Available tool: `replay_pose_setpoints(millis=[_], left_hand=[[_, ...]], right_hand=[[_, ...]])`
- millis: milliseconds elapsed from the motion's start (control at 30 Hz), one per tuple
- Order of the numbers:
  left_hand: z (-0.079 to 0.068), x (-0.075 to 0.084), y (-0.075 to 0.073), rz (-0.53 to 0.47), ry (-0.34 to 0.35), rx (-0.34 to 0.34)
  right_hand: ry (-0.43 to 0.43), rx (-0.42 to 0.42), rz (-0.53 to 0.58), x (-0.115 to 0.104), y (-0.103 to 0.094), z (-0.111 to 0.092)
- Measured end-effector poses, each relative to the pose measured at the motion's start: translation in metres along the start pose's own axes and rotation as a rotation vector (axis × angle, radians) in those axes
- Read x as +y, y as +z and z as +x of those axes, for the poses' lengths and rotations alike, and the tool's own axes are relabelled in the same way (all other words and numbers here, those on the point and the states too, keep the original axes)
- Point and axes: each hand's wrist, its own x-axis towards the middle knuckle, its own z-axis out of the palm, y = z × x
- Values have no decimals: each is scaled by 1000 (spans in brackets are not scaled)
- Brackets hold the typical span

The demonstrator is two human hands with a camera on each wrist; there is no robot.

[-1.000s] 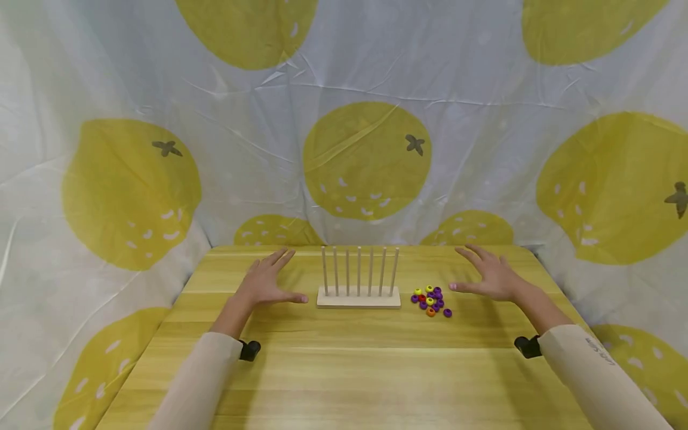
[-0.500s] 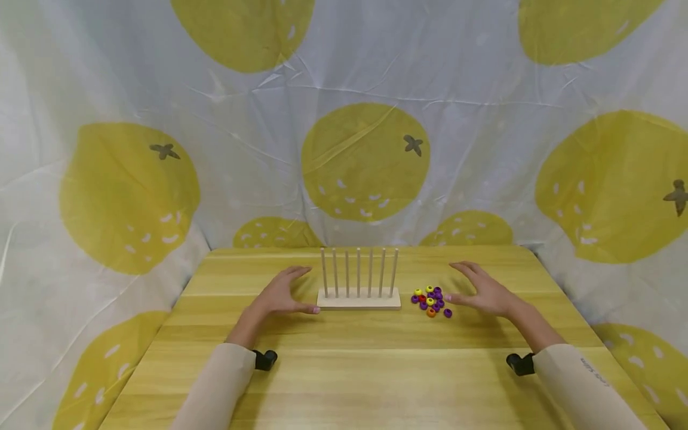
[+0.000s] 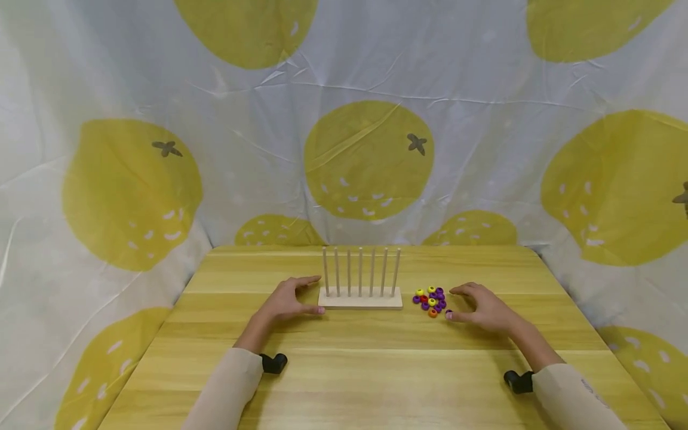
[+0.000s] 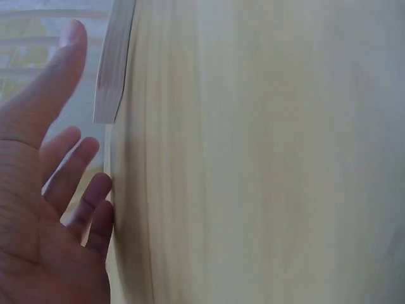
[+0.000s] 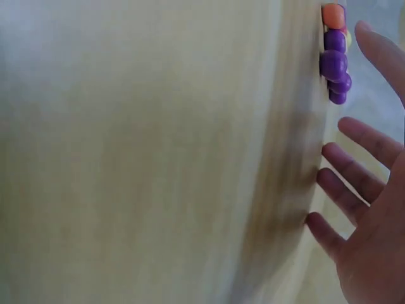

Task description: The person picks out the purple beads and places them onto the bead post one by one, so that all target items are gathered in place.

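In the head view, a wooden peg rack [image 3: 360, 300] stands upright a little below the middle of the frame, seven thin pegs rising from its pale flat base. Just right of it, right of the frame's centre, lies a cluster of beads [image 3: 432, 303], most of them purple, with some yellow, one red, and one orange bead [image 3: 432, 313] at the lower edge. The left hand [image 3: 283, 300] is at lower centre-left, its grip wide around the left end of the base; contact cannot be told from here. The right hand [image 3: 488, 308] is right of the beads, its grip also wide, the thumb tip beside a purple bead [image 3: 448, 312] at the cluster's lower right. Pale sleeves run to the bottom of the frame. The table [image 3: 376, 382] fills the lower middle, and a lemon-print cloth [image 3: 473, 131] hangs across the upper part.

In the left wrist view, the left hand takes up the left edge, thumb up and well apart from the fingers. The rack's base end is at upper left, just right of the thumb, with blurred pegs behind.

In the right wrist view, the beads sit at upper right, orange above purple. The right hand fills the right edge, fingers spread, a gap showing between thumb and beads.
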Motion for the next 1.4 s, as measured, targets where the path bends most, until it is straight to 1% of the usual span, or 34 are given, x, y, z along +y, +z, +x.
replay_pose_setpoints(millis=[67, 133, 200, 267, 333, 433, 567, 767, 967, 1133, 1400], left_hand=[[2, -3, 5, -19, 9, -3], [3, -6, 10, -33, 21, -9], [4, -6, 14, -44, 15, -10], [4, -7, 17, -33, 15, 5], [4, -6, 17, -19, 20, 29], [3, -6, 17, 5, 36, 52], [2, -8, 16, 8, 31, 51], [2, -9, 15, -10, 36, 35], [4, -8, 16, -12, 61, 24], [5, -8, 15, -23, 63, 11], [4, -10, 15, -48, 25, 5]], right_hand=[[0, 27, 1, 1, 3, -2], [-9, 57, 29, 3, 6, -3], [-23, 78, 62, 7, 9, -3], [-34, 94, 97, 10, 12, -4], [-40, 105, 125, 12, 16, -4], [-25, 120, 169, 14, 21, -6], [-5, 127, 210, 13, 27, -7], [-27, 166, 206, 12, 30, -8], [-34, 176, 211, 13, 29, -7], [-11, 177, 220, 14, 28, -7], [27, 148, 227, 12, 20, -4]])
